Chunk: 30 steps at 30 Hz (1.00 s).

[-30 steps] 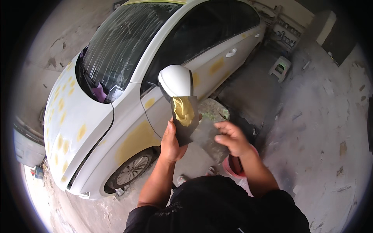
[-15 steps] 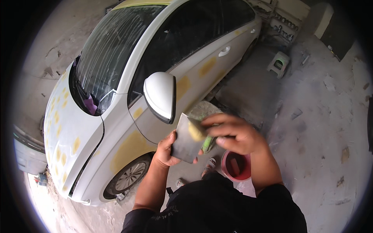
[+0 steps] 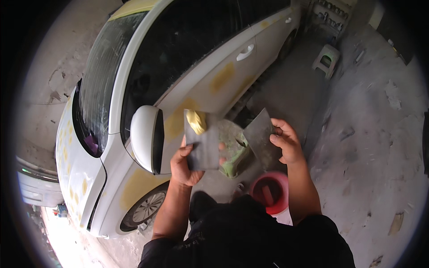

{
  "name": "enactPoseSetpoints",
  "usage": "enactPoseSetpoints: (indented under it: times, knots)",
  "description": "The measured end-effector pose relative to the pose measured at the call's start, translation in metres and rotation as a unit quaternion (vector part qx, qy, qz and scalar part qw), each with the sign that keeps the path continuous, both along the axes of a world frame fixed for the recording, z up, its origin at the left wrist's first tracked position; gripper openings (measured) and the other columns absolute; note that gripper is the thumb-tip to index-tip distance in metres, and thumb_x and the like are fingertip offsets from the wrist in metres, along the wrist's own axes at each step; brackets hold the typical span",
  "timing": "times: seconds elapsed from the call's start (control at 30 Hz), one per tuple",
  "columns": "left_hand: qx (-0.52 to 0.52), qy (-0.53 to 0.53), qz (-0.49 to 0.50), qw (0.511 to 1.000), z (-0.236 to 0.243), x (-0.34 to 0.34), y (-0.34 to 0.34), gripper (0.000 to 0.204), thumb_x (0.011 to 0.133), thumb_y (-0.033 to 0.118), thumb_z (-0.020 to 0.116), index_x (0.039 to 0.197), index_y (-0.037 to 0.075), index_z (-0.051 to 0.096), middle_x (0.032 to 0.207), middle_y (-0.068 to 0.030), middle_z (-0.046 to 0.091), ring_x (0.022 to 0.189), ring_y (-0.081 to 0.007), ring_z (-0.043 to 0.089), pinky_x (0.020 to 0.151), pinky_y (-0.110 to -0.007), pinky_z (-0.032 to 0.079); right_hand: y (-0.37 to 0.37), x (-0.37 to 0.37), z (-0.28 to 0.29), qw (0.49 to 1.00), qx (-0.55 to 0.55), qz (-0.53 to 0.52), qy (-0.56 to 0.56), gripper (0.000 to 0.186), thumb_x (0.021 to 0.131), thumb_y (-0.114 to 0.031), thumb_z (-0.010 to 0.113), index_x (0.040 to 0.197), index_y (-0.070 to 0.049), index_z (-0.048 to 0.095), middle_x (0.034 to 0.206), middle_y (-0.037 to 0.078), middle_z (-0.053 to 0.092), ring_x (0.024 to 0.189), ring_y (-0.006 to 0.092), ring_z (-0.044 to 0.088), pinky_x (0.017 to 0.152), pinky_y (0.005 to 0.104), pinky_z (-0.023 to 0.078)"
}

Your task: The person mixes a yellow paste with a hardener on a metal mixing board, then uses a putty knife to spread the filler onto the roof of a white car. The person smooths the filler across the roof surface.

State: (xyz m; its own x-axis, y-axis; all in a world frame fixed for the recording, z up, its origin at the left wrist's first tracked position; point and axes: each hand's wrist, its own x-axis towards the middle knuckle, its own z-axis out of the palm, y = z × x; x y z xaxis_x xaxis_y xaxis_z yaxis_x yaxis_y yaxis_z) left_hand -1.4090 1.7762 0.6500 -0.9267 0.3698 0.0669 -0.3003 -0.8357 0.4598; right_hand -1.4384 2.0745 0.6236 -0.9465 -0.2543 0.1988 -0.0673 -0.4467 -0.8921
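Note:
My left hand [image 3: 183, 165] grips a grey flat plate [image 3: 200, 149] that carries a lump of yellow putty [image 3: 195, 121] at its far end. A little to the right, my right hand [image 3: 286, 140] holds a second thin grey spreader plate [image 3: 258, 136] by its right side, apart from the first. The white mirror [image 3: 143, 138] of the car [image 3: 114, 181] is just left of my left hand. Yellow patches cover parts of the door, fender and bonnet. Behind and below the plates is a dusty, green-stained stool [image 3: 232, 163].
A red bucket [image 3: 280, 196] with a block in it stands on the floor below my right hand. A plastic stool [image 3: 326, 60] stands farther back at the right, near a shelf [image 3: 333, 9] of small items. The car's front wheel [image 3: 147, 205] is at the lower left.
My right hand has drawn away from the left plate to the right, its spreader now plainly visible and raised. The left plate is more upright. The view has swung, putting the mirror farther left.

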Motion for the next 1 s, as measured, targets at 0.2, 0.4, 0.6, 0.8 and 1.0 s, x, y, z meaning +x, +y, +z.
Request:
enactPoseSetpoints:
  times: [0.2,0.4,0.6,0.8,1.0]
  knots:
    - [-0.12,0.005,0.143,0.982,0.033,-0.038,0.003,0.055,0.091,0.016,0.056,0.144,0.01,0.041,0.134,-0.0117,0.056,0.122,-0.0289,0.057,0.108,-0.045,0.042,0.05,-0.024,0.003,0.997,-0.068,-0.021,-0.022,0.045,0.088,0.001,0.058,0.132,0.003,0.05,0.116,0.012,0.065,0.103,0.0167,0.063,0.091,0.0303,0.051]
    - [-0.203,0.012,0.179,0.963,0.053,-0.063,0.012,0.049,0.097,0.011,0.051,0.144,0.008,0.039,0.133,-0.0089,0.055,0.119,-0.0241,0.059,0.103,-0.044,0.046,0.066,-0.043,-0.001,0.997,-0.065,-0.033,-0.04,0.046,0.087,0.001,0.06,0.132,0.002,0.05,0.113,0.012,0.066,0.101,0.0153,0.064,0.089,0.0294,0.051]
    - [-0.164,-0.019,0.104,0.981,0.038,-0.083,0.042,0.04,0.098,0.006,0.051,0.138,0.006,0.048,0.123,-0.0091,0.064,0.107,-0.0222,0.066,0.095,-0.038,0.054,0.042,-0.051,-0.013,0.997,-0.038,0.054,-0.041,0.046,0.087,-0.002,0.063,0.131,0.002,0.052,0.113,0.009,0.065,0.095,0.0102,0.061,0.083,0.0259,0.049]
    - [-0.103,-0.045,0.019,0.993,0.016,-0.119,0.066,0.041,0.096,0.006,0.055,0.137,0.004,0.048,0.126,-0.0128,0.061,0.114,-0.0257,0.062,0.102,-0.042,0.049,0.01,-0.089,-0.001,0.985,-0.007,0.172,-0.033,0.041,0.088,-0.002,0.065,0.128,0.002,0.055,0.109,0.008,0.067,0.098,0.0114,0.063,0.086,0.0273,0.049]
    - [-0.086,-0.04,0.036,0.995,0.018,-0.168,0.063,0.041,0.096,0.003,0.054,0.137,0.003,0.048,0.128,-0.0135,0.06,0.116,-0.0267,0.06,0.102,-0.043,0.049,-0.003,-0.167,-0.005,0.987,-0.024,0.155,-0.039,0.038,0.09,0.0,0.062,0.127,0.0,0.055,0.109,0.009,0.068,0.1,0.013,0.063,0.087,0.028,0.05]
